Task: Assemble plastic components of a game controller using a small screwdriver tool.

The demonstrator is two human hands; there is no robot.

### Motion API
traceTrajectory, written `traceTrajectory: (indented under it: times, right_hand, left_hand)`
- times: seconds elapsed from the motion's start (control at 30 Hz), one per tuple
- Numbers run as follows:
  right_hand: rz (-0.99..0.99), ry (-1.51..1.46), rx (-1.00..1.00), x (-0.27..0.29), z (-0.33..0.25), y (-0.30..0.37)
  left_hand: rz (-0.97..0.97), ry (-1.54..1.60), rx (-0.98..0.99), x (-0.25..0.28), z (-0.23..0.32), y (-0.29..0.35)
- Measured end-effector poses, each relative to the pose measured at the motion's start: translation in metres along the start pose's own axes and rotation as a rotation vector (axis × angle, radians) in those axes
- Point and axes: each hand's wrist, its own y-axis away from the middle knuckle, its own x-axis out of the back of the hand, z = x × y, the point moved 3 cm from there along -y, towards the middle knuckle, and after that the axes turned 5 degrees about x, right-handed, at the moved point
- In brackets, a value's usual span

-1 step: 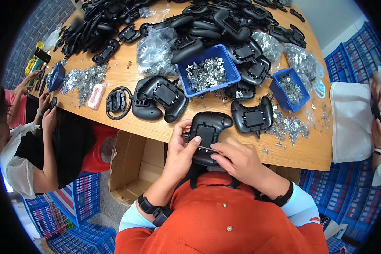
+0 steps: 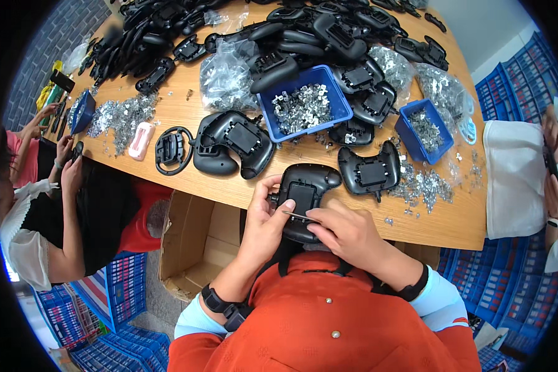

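My left hand (image 2: pixel 263 220) is wrapped round the left side of a black game controller shell (image 2: pixel 310 177), its thumb lying on the raised block in the middle. The shell is held at the table's front edge, its inner side facing up. My right hand (image 2: pixel 348 232) pinches a thin metal tool (image 2: pixel 299 216) that looks like tweezers. Its tip points left, over the lower part of the shell, near my left thumb. Small bright metal pieces show in the shell beside the tool. Another controller shell (image 2: pixel 372 172) lies just right of the held one.
Blue bins (image 2: pixel 338 121) of small metal clips stand ahead, with loose clips (image 2: pixel 425 189) to the right. More shells (image 2: pixel 239 139) and a plastic bag (image 2: pixel 226 74) crowd the table. A cardboard box (image 2: pixel 195 245) sits below its edge. Co-workers' hands (image 2: pixel 71 167) are at left, others (image 2: pixel 553 167) at right.
The metal tool has tilted slightly, its tip shifting a little up and left. My right fingers have moved very slightly; the left hand and shell look the same.
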Motion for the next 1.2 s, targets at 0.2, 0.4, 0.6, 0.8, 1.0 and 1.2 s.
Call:
traceTrajectory:
  times: [0.2, 0.4, 0.6, 0.8, 1.0, 1.2]
  right_hand:
    - [-0.069, 0.106, 0.014, -0.005, -0.001, -0.006]
    - [-0.061, 0.074, -0.016, -0.009, 0.0, -0.008]
    - [-0.007, -0.048, -0.076, -0.017, 0.01, -0.005]
    - [-0.073, 0.051, -0.054, 0.005, -0.005, -0.004]
    - [-0.208, 0.238, 0.001, 0.017, -0.014, 0.011]
    - [-0.202, 0.27, 0.051, 0.015, -0.013, 0.012]
  left_hand:
    - [-0.024, -0.019, 0.018, -0.002, 0.003, 0.002]
    - [-0.025, -0.055, 0.018, 0.001, 0.0, 0.001]
    - [-0.013, -0.043, 0.006, 0.002, 0.0, 0.001]
    - [0.002, 0.085, 0.084, 0.004, -0.006, 0.0]
    - [0.027, 0.113, 0.069, 0.002, -0.006, 0.0]
    - [0.028, 0.1, 0.071, 0.002, -0.008, -0.001]
